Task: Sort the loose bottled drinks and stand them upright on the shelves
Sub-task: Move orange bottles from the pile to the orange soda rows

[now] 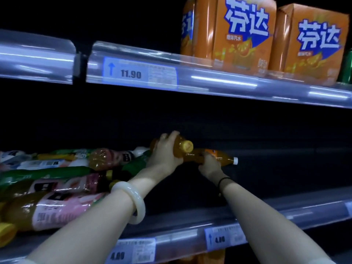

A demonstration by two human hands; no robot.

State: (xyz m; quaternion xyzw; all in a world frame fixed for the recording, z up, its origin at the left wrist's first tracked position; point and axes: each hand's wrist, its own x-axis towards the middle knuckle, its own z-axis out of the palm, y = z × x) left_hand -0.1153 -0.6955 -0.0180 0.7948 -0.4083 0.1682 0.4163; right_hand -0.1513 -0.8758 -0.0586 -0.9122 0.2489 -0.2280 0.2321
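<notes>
bottles (62, 180) lie heaped on their sides at the left of the middle shelf (181, 236). we see pink labels, green labels and amber or orange drink through the clear plastic, and none of them stands upright. at the heap's right edge our left grip (165, 151) is curled round the body of a yellow-capped bottle (181, 147) full of orange drink, tilted with its cap towards the right. just beside it our right grip (209, 164) wraps its fingers round the middle of a white-capped bottle (226, 161), also orange inside, which lies sideways with its cap pointing right, low over the dark shelf deck. we cannot tell whether it rests there, or whether the two bottles touch. a white bangle (131, 201) sits on our left wrist and a black band (223, 181) on the right. on the upper shelf (209, 82) two orange multipacks (238, 33) stand side by side, with a green can (347, 67) at the far right. price tags (139, 72) hang on both shelf rims.
</notes>
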